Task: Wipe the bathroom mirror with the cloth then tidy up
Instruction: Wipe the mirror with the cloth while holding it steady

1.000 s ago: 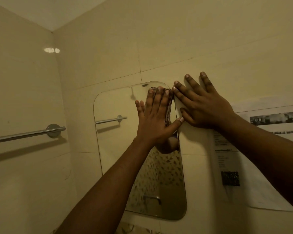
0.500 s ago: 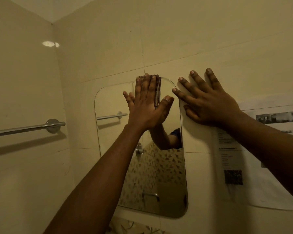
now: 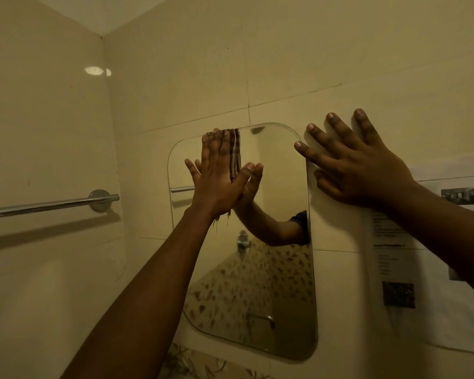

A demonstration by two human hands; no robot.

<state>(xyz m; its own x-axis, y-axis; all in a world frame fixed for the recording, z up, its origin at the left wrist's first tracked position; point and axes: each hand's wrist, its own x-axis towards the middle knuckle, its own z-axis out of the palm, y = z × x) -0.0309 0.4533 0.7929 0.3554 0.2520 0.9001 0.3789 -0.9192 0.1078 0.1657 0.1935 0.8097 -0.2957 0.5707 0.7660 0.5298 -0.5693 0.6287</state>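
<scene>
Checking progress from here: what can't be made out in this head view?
Cloth: mostly hidden under the left hand pressing it to the mirror.
Wall notice: print too small and blurred; right forearm covers part.
Towel rail: cut by the left edge.
Any smears: too dim to tell.

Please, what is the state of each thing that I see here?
mirror, hanging upright on the wall
cloth, pressed flat against the mirror's top left
left hand, flat, fingers straight, pressing the cloth
right hand, spread flat on the wall beside the mirror
towel rail, fixed to the left wall
</scene>
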